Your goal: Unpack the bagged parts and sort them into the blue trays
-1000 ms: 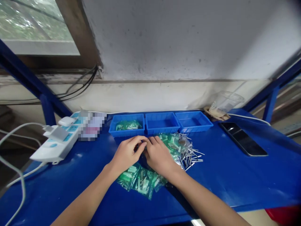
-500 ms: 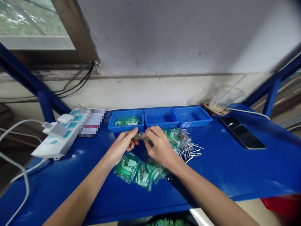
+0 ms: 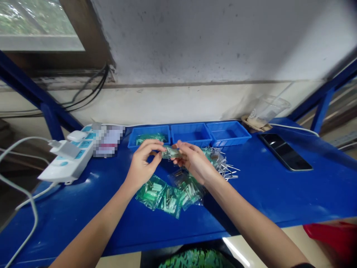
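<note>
Between my two hands, just in front of the blue bins, is a small clear plastic bag (image 3: 170, 153) with greenish contents. My left hand (image 3: 145, 160) pinches its left end between thumb and fingers. At the other end, my right hand (image 3: 193, 160) grips it with bent fingers. Below my hands lie several green-tinted bags (image 3: 152, 191) holding pale plugs and metal screws. Beside my right hand is a loose pile of silvery metal pins (image 3: 227, 169), next to more green bags partly hidden by that hand.
Three blue bins stand along the wall: the left bin (image 3: 132, 143) holds green bags, then come a middle bin (image 3: 191, 134) and a right bin (image 3: 228, 134). A white power strip (image 3: 64, 167) with cables sits left. A phone (image 3: 286, 152) and plastic cup (image 3: 266, 111) are right.
The small bag has turned and its broad side now shows between my hands. My left fingers have shifted on top of its end, and my right hand has rolled over. The view has tilted slightly.
</note>
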A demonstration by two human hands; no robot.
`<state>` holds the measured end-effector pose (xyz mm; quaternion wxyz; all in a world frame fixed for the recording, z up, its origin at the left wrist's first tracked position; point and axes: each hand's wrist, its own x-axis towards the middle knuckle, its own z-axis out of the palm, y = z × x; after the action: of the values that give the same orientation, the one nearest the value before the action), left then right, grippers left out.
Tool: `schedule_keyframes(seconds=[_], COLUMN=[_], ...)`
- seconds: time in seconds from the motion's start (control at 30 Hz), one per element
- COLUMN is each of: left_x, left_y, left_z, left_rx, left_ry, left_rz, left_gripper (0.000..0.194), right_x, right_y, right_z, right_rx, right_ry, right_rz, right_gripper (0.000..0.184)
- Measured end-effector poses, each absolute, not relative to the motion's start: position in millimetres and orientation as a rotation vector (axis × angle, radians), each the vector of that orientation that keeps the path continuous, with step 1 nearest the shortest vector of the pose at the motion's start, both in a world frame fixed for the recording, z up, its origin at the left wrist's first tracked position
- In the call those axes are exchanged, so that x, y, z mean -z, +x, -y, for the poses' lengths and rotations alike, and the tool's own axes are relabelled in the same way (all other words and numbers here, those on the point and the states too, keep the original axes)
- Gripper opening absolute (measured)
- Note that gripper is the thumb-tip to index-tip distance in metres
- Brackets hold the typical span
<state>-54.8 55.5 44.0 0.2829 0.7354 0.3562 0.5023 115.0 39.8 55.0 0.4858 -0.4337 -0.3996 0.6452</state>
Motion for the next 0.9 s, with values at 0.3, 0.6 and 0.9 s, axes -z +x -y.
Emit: schedule_keyframes(seconds=[0.3,0.6,0.9], left_x=[-45,-50,-47], left_y=[-56,-56,-54], left_z=[-59,-57,-53], left_rx=[-1.089,-1.240,-1.299], left_ry=[1.556,1.273,1.988], left_rz=[-1.119,-1.035,-0.984], left_gripper=[0.026,0.017,0.013], right_x=[-49,-51,-60], right_y=[115,108,115], right_z=[-37,-25,-33], right_rx=[-0.933,-0.412,-1.319], right_ry=[-1.018,-1.089,-1.125], right_rz=[1.261,1.623,1.125], right_gripper=[0.006,0.024,0.028])
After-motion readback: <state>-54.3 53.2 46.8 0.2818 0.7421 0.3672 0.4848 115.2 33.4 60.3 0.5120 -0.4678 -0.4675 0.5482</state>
